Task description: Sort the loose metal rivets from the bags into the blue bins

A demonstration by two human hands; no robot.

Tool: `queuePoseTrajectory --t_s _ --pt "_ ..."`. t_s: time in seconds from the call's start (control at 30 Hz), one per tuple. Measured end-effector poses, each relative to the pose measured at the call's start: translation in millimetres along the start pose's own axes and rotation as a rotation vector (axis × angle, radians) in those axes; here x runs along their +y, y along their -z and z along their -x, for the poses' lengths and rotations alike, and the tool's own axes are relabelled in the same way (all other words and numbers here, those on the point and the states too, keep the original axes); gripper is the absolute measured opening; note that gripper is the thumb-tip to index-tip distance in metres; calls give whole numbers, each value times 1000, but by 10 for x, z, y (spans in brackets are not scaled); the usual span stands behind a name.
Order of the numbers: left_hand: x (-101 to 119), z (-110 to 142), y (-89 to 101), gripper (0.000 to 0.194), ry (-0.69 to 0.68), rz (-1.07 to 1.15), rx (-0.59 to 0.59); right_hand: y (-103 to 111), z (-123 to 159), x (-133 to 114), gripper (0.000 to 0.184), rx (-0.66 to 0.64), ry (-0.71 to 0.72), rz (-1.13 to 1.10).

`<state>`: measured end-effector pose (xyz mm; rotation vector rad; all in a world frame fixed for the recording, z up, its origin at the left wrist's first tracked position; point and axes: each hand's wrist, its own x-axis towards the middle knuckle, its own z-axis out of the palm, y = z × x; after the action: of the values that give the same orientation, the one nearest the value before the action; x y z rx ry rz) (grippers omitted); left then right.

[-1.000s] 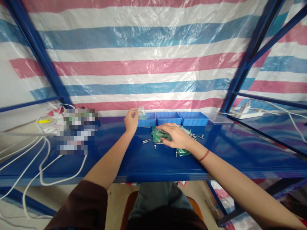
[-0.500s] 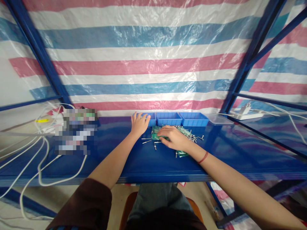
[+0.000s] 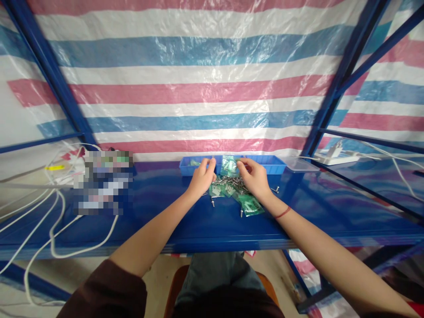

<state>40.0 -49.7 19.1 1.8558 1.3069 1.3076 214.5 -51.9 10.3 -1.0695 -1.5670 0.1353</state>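
One small green-tinted packet [image 3: 228, 165] is being held up between the two hands, at the fingertips of the right hand [image 3: 257, 177]. That hand is pinching the packet's edge between thumb and fingers. The left hand [image 3: 202, 177] is facing it from near the packet's other side, fingers bent and pointing forward; whether it is gripping anything, I cannot say from this view.

Below and between both hands, a heap of metal rivets [image 3: 233, 182] is lying among further packets. One flat packet [image 3: 251, 206] is resting just on the near side of the right hand, with a single rivet [image 3: 241, 213] lying beside it. Another rivet [image 3: 213, 203] is lying on the near side of the left hand.

Beyond the left hand, a blue bin [image 3: 184, 171] is containing green packet material [image 3: 194, 163]. Two more bins are continuing the row: the middle bin, partly hidden behind the held packet, and the right bin [image 3: 274, 169], standing beyond the right hand. A clear plastic piece [image 3: 300, 164] is lying farther to the right of that hand. Well left of the left hand, white cables [image 3: 68, 255] are trailing over the blue table [image 3: 198, 232].
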Motion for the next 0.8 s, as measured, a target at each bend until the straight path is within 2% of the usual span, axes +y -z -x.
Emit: queuePoseTrajectory --t_s 0.07,0.13,0.2,0.3,0.37,0.47,0.53,0.6,0.7,0.8 --pt "2 -13 -17 53 135 215 -126 22 15 -41 30 12 82 -8" --pt "-10 -34 -30 61 240 424 -220 46 30 -92 26 -44 218 -7" --pt "-33 -54 -34 57 261 563 -220 64 39 -132 23 -142 336 4" --pt "-72 -69 -27 41 184 593 -135 65 38 -150 18 -236 416 16" --pt "-93 -71 -18 48 122 572 -93 48 35 -138 17 -246 386 -12" --pt "-120 -74 -17 61 57 533 -69 4 33 -99 32 -206 197 -118" --pt "-143 -81 -30 58 2 489 -99 -26 29 -62 47 -194 68 -189" --pt "-168 -90 -49 46 -70 456 -151 -47 21 -23 45 -241 3 -215" --pt "-185 -98 -73 30 -150 411 -207 -45 4 13 20 -265 44 -167" --pt "-150 -93 -71 36 -176 348 -207 0 -10 -5 11 -151 173 -86"
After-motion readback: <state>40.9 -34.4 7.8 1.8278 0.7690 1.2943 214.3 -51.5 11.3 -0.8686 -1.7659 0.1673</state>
